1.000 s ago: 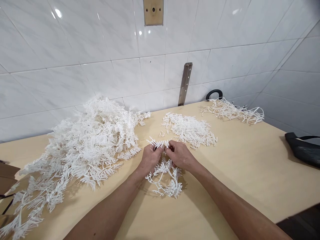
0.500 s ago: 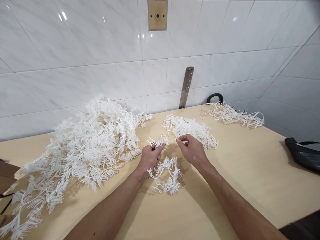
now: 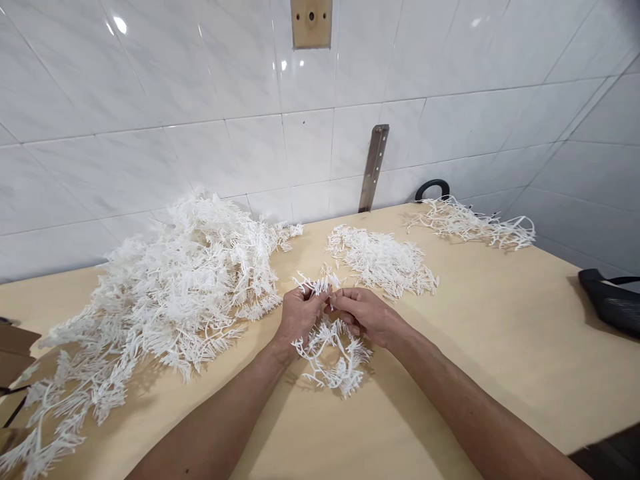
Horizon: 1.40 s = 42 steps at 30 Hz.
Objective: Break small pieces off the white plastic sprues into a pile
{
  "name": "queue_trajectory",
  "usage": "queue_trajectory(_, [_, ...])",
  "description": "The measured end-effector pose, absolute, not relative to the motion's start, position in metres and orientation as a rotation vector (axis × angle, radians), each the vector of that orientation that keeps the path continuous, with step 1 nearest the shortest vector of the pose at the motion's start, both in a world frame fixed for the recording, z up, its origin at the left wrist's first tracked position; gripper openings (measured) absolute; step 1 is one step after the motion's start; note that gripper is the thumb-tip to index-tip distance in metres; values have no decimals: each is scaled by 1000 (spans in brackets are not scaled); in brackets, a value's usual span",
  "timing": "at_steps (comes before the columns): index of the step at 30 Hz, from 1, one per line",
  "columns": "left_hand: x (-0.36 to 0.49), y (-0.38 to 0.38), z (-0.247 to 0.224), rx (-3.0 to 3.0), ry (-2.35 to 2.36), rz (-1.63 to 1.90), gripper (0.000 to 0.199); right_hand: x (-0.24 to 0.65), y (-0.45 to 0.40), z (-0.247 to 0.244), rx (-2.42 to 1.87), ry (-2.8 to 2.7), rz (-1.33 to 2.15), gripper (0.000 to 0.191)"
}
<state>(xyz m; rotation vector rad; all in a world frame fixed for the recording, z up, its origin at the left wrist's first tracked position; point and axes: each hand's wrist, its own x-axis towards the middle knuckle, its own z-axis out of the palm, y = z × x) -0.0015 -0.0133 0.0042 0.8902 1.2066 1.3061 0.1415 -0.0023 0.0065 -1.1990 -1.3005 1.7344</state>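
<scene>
Between thumb and fingers, my left hand [image 3: 301,313] grips a white branching plastic sprig [image 3: 327,353]. Part of the sprig sticks out above the thumb, and a looped, fringed length hangs below the hand over the table. My right hand [image 3: 364,312] is pinched at the same sprig, its fingertips nearly against the left thumb; the exact bit between them is too small to make out. Just beyond the hands lies a flat heap of short white pieces [image 3: 385,260]. To the left is a large tangled pile of similar white sprigs [image 3: 200,280].
Bare, stripped white stems [image 3: 475,227] lie at the back right, beside a black ring-shaped handle [image 3: 433,189]. A black object [image 3: 613,307] sits at the right edge. A metal strip [image 3: 374,170] leans on the tiled wall [image 3: 200,160]. A brown box [image 3: 17,353] stands at far left.
My right hand has come left and down from near the small heap to the sprig beside my left hand. My left hand keeps its grip. The view has tilted slightly.
</scene>
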Motion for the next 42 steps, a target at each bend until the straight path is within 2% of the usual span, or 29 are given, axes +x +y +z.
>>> queue_trajectory(11, [-1,-11,0,875,1183,1300,41,133,-2,-3,-1346,-1269,1587,18])
queue_trajectory(21, [-9,-10,0,960,1124,1203,44,140,3,-5,-1566,-1584,1106,17])
queue_trajectory(27, [-9,-12,4,961,1090,1206,37,185,25,-5,-1571,-1415,852,24])
queue_trajectory(30, [-8,-13,4,979,1087,1199,34,196,27,2,-1593,-1347,662,38])
queue_trajectory(32, [-7,-13,2,1010,1108,1208,32,193,23,7,-1562,-1367,688,39])
queue_trajectory(37, [-8,-11,-6,1201,1137,1239,28,172,12,7,-1338,-1503,1175,41])
queue_trajectory(42, [-9,-10,-9,1260,1190,1219,17,162,10,-3,-1302,-1537,1170,37])
